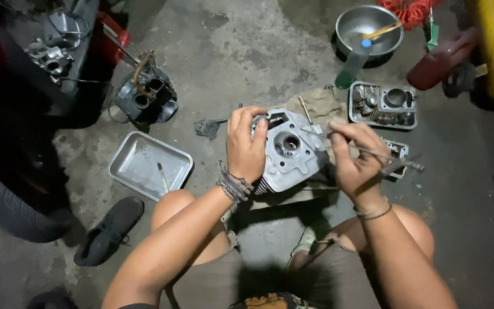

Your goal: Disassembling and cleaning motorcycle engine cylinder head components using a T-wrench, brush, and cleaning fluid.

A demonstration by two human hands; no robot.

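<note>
I am looking straight down at a concrete floor (247,51), squatting with both knees in view. My left hand (246,146) is curled over the top left edge of a grey cast-metal cylinder head (290,151), fingers wrapped around it and steadying it upright on the floor between my legs. My right hand (354,154) is pinched shut on a thin metal rod (315,133), whose tip reaches toward the head's round central bore; a darker tool (398,165) lies across the same palm and sticks out to the right.

Just behind the head sit a rag (321,103) and a second engine casting (383,105) full of small parts. An empty metal tray (144,160) lies to the left, near a black shoe (110,229). A steel bowl (370,28) stands farther back.

My judgement on risk: the head is held by 1 hand only, so a hard push with the rod could tip it or let the rod slip and scratch the bore. Carrying 2 tools in 1 hand also invites dropping 1. Grit from the bare floor could get into open ports.
</note>
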